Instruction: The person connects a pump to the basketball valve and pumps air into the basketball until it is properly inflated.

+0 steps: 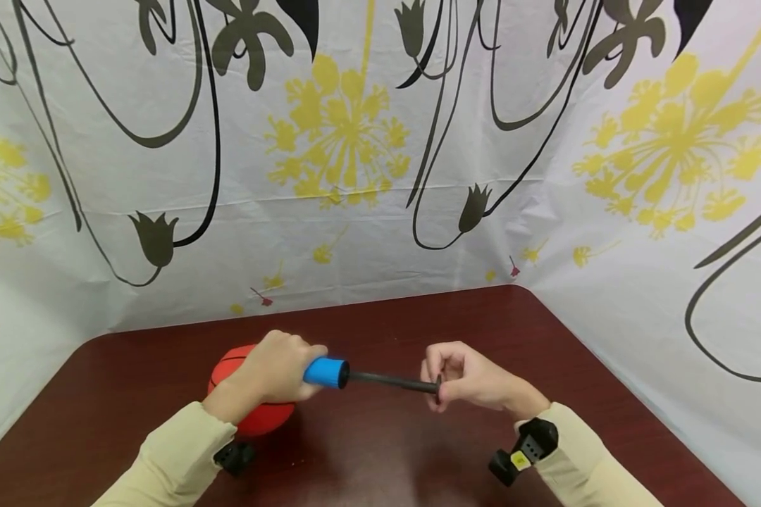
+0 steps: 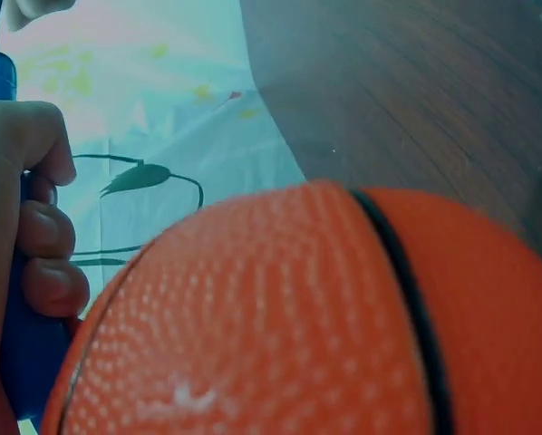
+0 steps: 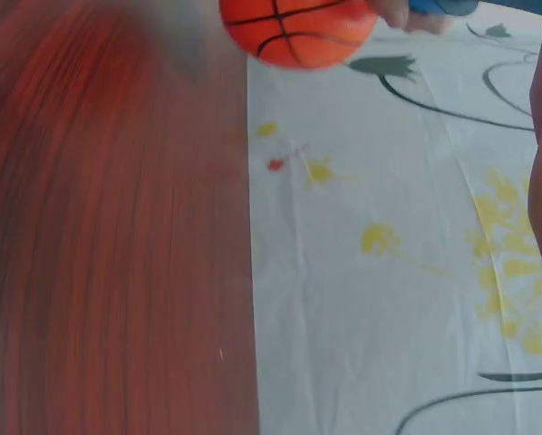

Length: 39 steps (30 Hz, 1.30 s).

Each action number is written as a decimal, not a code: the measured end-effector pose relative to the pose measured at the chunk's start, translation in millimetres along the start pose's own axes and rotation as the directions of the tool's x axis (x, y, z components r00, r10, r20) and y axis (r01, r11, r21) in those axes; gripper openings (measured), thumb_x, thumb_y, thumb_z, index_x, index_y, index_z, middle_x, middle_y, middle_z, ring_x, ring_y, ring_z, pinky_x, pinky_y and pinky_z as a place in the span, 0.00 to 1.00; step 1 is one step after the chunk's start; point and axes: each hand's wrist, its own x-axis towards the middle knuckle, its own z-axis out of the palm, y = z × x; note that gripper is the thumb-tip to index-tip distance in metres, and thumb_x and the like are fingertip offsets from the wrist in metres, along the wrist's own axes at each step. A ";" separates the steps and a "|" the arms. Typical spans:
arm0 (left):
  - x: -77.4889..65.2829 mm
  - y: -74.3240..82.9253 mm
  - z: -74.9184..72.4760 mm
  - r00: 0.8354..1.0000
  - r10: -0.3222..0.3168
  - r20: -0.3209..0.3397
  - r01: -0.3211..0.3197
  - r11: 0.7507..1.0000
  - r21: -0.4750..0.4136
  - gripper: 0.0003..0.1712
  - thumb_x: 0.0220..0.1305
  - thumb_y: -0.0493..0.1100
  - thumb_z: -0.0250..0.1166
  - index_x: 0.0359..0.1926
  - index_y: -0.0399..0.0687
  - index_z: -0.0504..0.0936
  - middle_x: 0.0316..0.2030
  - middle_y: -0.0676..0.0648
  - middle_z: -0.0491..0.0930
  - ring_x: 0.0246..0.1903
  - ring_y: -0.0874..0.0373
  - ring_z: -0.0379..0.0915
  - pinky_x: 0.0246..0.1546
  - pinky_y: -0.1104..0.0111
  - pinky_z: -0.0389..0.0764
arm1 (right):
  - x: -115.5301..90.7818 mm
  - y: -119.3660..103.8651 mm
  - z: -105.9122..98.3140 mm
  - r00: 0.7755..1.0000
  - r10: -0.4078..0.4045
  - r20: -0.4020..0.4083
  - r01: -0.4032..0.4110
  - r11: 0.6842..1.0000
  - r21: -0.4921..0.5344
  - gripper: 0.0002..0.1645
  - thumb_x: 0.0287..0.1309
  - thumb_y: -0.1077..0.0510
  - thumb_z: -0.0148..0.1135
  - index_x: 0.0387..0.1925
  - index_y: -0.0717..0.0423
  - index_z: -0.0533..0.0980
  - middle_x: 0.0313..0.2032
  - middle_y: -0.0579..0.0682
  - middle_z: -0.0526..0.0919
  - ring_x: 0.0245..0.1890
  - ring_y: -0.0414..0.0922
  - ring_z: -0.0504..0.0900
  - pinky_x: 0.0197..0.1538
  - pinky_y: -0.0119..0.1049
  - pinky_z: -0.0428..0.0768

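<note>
In the head view, my left hand (image 1: 274, 367) grips the blue barrel of a hand pump (image 1: 325, 372). A thin black rod runs out of the barrel to the right. My right hand (image 1: 472, 377) pinches the dark end piece of that rod between thumb and fingers. An orange-red basketball (image 1: 263, 420) with black lines sits on the table below the left hand and forearm, partly hidden by them. The left wrist view has the basketball (image 2: 280, 308) large and close, with fingers curled round the blue barrel (image 2: 37, 372) beside it.
Underneath is a dark red-brown wooden table (image 1: 368, 451) with rounded far corners. A white patterned cloth (image 1: 355, 246) with yellow and grey flowers hangs behind it and along the sides. Black wrist cameras (image 1: 525, 451) are strapped over the cream sleeves.
</note>
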 end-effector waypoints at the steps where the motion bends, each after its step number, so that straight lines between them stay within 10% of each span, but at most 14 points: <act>1: -0.5 -0.6 0.2 1.000 -0.001 0.006 0.001 1.000 0.007 0.14 0.41 0.49 0.66 0.24 0.51 0.70 0.13 0.57 0.68 0.13 0.67 0.61 0.16 0.73 0.64 | -0.8 1.2 0.2 1.000 -0.005 -0.003 0.005 1.000 -0.013 0.15 0.53 0.63 0.57 0.27 0.70 0.60 0.25 0.60 0.74 0.30 0.40 0.78 0.32 0.30 0.77; 11: 18.5 7.2 5.5 0.999 0.026 -0.020 -0.026 1.000 0.005 0.13 0.40 0.48 0.65 0.21 0.51 0.68 0.11 0.57 0.63 0.11 0.66 0.57 0.14 0.74 0.61 | 36.7 23.1 5.8 0.987 -0.008 -0.161 -0.038 0.959 -0.282 0.15 0.50 0.62 0.60 0.26 0.70 0.64 0.30 0.48 0.77 0.27 0.40 0.80 0.29 0.43 0.78; 24: 8.1 -1.7 6.9 1.000 -0.023 0.008 0.023 1.000 -0.005 0.14 0.40 0.50 0.66 0.24 0.51 0.70 0.14 0.57 0.69 0.14 0.66 0.63 0.17 0.72 0.65 | -2.3 1.0 -7.0 0.998 -0.059 -0.004 0.058 0.995 -0.082 0.10 0.54 0.69 0.54 0.27 0.67 0.60 0.26 0.56 0.74 0.28 0.41 0.78 0.29 0.33 0.77; 33: 20.0 6.3 4.6 0.999 -0.004 -0.053 0.003 1.000 -0.018 0.14 0.39 0.49 0.66 0.21 0.51 0.69 0.11 0.57 0.64 0.11 0.66 0.59 0.15 0.73 0.63 | 40.1 22.3 2.5 0.988 -0.008 -0.153 -0.022 0.982 -0.188 0.14 0.53 0.64 0.58 0.26 0.70 0.62 0.28 0.52 0.77 0.28 0.41 0.80 0.31 0.39 0.78; 39: 13.5 2.7 6.6 1.000 0.010 -0.021 -0.011 1.000 -0.024 0.14 0.42 0.49 0.65 0.23 0.50 0.69 0.12 0.57 0.66 0.12 0.67 0.60 0.16 0.74 0.64 | 21.8 10.9 1.2 0.986 0.035 -0.161 -0.058 0.988 -0.141 0.10 0.51 0.69 0.57 0.26 0.68 0.62 0.29 0.49 0.78 0.27 0.40 0.79 0.32 0.33 0.78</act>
